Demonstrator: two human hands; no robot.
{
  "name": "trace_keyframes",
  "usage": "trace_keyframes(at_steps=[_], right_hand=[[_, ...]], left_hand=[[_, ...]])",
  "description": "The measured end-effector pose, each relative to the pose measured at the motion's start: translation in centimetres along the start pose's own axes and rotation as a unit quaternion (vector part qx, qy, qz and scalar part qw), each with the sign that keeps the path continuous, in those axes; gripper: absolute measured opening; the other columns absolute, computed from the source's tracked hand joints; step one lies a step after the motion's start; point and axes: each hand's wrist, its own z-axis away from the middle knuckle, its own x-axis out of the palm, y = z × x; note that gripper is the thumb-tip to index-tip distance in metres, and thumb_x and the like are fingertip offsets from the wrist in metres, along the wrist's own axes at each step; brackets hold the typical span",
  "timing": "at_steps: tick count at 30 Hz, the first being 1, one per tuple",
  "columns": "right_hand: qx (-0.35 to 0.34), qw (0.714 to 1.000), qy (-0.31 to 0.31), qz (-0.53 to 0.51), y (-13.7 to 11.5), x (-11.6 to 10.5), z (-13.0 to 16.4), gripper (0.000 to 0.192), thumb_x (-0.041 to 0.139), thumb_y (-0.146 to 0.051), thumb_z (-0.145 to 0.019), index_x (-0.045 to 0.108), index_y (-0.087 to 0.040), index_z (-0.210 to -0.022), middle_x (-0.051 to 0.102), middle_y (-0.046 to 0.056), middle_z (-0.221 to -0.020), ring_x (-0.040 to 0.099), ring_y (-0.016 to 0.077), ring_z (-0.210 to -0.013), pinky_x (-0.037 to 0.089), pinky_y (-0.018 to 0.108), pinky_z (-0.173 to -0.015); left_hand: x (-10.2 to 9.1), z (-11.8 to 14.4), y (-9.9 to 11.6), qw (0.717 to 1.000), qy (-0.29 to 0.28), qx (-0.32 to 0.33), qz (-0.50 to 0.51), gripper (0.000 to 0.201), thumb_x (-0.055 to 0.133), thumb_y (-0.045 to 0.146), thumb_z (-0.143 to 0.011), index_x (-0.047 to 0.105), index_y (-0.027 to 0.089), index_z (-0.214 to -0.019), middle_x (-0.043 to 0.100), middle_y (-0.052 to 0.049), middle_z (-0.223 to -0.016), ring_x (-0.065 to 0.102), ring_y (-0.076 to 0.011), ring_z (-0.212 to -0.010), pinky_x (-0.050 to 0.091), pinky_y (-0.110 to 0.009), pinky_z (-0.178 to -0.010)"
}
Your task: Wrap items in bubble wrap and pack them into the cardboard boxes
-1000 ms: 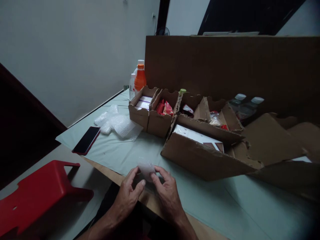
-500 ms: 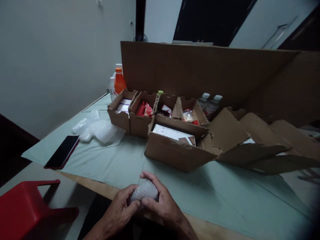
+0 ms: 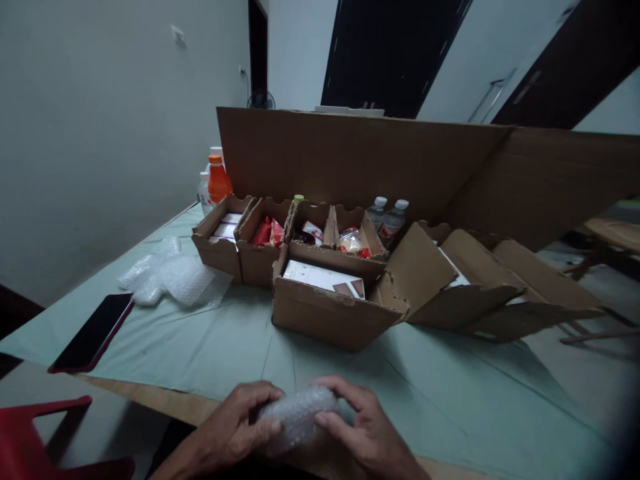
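Head view: bubble-wrapped bundle (image 3: 299,417), a loose flat piece a second ago, now rolled thick, so the wrapping looks nearly closed; held low at the table's near edge. Left hand (image 3: 231,430) and right hand (image 3: 367,433), fingers curled and pressed around the bundle from both sides. Table (image 3: 450,393), pale green covering; open cardboard box (image 3: 330,310), loose bubble wrap (image 3: 173,277), dark phone (image 3: 93,332), orange bottle (image 3: 219,179). Room: grey walls, dark doorways, dim

Phone (image 3: 91,331) left of boxes (image 3: 330,303), bottles (image 3: 215,180) behind
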Motion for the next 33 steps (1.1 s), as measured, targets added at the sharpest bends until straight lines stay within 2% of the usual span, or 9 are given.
trace_keyframes(at_steps=[3, 6, 8, 13, 19, 22, 24, 27, 33], right_hand=[[-0.026, 0.992, 0.120, 0.034, -1.8, -5.1, 0.1, 0.025, 0.072, -0.040, -0.078, 0.074, -0.024, -0.097, 0.076, 0.003, -0.089, 0.070, 0.0205, -0.078, 0.056, 0.028, -0.071], [-0.045, 0.961, 0.266, 0.057, -3.6, -10.0, -1.2, 0.038, 0.076, -0.051, -0.073, 0.072, -0.022, -0.098, 0.075, 0.005, -0.088, 0.069, 0.0202, -0.075, 0.055, 0.029, -0.068], [-0.038, 0.942, 0.319, 0.101, -4.8, -12.5, -2.7, 0.043, 0.075, -0.057, -0.072, 0.072, -0.021, -0.096, 0.075, 0.006, -0.086, 0.067, 0.0201, -0.073, 0.053, 0.030, -0.067], [0.022, 0.909, 0.294, 0.294, -7.4, -15.7, -6.0, 0.049, 0.068, -0.068, -0.072, 0.072, -0.020, -0.082, 0.070, 0.004, -0.070, 0.058, 0.0161, -0.061, 0.041, 0.030, -0.060], [0.018, 0.885, 0.342, 0.316, -9.8, -17.9, -6.5, 0.060, 0.057, -0.075, -0.078, 0.072, -0.019, -0.088, 0.070, 0.006, -0.075, 0.056, 0.0158, -0.064, 0.038, 0.031, -0.061], [0.080, 0.853, 0.275, 0.436, -9.6, -17.6, -7.4, 0.038, 0.062, -0.056, -0.083, 0.072, -0.019, -0.086, 0.071, 0.005, -0.074, 0.058, 0.0172, -0.062, 0.038, 0.030, -0.060], [0.124, 0.808, 0.179, 0.548, -9.1, -16.6, -8.5, 0.026, 0.061, -0.043, -0.085, 0.073, -0.020, -0.088, 0.074, 0.007, -0.080, 0.063, 0.0210, -0.069, 0.037, 0.030, -0.060], [0.147, 0.739, 0.091, 0.652, -8.5, -14.8, -10.2, 0.029, 0.054, -0.039, -0.089, 0.074, -0.019, -0.094, 0.076, 0.012, -0.095, 0.069, 0.0277, -0.087, 0.038, 0.031, -0.064], [0.189, 0.715, -0.022, 0.672, -9.5, -12.8, -12.2, 0.030, 0.057, -0.031, -0.089, 0.073, -0.016, -0.109, 0.075, 0.018, -0.109, 0.070, 0.0332, -0.100, 0.042, 0.033, -0.069]], left_hand=[[-1.5, -3.3, -0.1, 0.997, 0.079, 0.009, -0.003, 0.039, 0.050, 0.049, -0.093, 0.072, 0.021, -0.106, 0.074, -0.005, -0.099, 0.066, -0.0219, -0.095, 0.048, -0.027, -0.083], [-1.8, -6.8, -1.5, 0.989, 0.141, 0.016, -0.034, 0.037, 0.047, 0.046, -0.095, 0.072, 0.018, -0.096, 0.073, -0.004, -0.088, 0.067, -0.0198, -0.085, 0.049, -0.027, -0.076], [-1.4, -8.5, -2.6, 0.985, 0.163, 0.027, -0.055, 0.034, 0.048, 0.042, -0.093, 0.071, 0.017, -0.088, 0.071, -0.004, -0.081, 0.065, -0.0187, -0.078, 0.049, -0.026, -0.071], [-0.1, -9.5, -4.1, 0.976, 0.200, 0.048, -0.076, 0.031, 0.047, 0.035, -0.090, 0.072, 0.016, -0.087, 0.071, -0.005, -0.080, 0.064, -0.0185, -0.076, 0.048, -0.027, -0.070], [-0.4, -9.2, -4.2, 0.973, 0.201, 0.068, -0.090, 0.028, 0.048, 0.032, -0.089, 0.072, 0.017, -0.086, 0.073, -0.005, -0.081, 0.065, -0.0186, -0.076, 0.048, -0.028, -0.070], [-0.3, -9.5, -4.5, 0.971, 0.204, 0.071, -0.101, 0.027, 0.049, 0.029, -0.088, 0.073, 0.017, -0.086, 0.073, -0.005, -0.082, 0.065, -0.0193, -0.077, 0.048, -0.029, -0.072], [-0.1, -9.6, -4.7, 0.970, 0.206, 0.072, -0.107, 0.026, 0.049, 0.027, -0.087, 0.073, 0.017, -0.086, 0.073, -0.006, -0.082, 0.066, -0.0194, -0.077, 0.048, -0.030, -0.072], [0.0, -9.7, -5.0, 0.968, 0.208, 0.076, -0.114, 0.026, 0.049, 0.026, -0.086, 0.073, 0.018, -0.087, 0.073, -0.006, -0.082, 0.066, -0.0195, -0.077, 0.048, -0.029, -0.073], [-0.1, -9.7, -5.1, 0.966, 0.213, 0.086, -0.121, 0.026, 0.050, 0.025, -0.086, 0.074, 0.018, -0.088, 0.075, -0.006, -0.084, 0.068, -0.0195, -0.078, 0.049, -0.029, -0.074]])
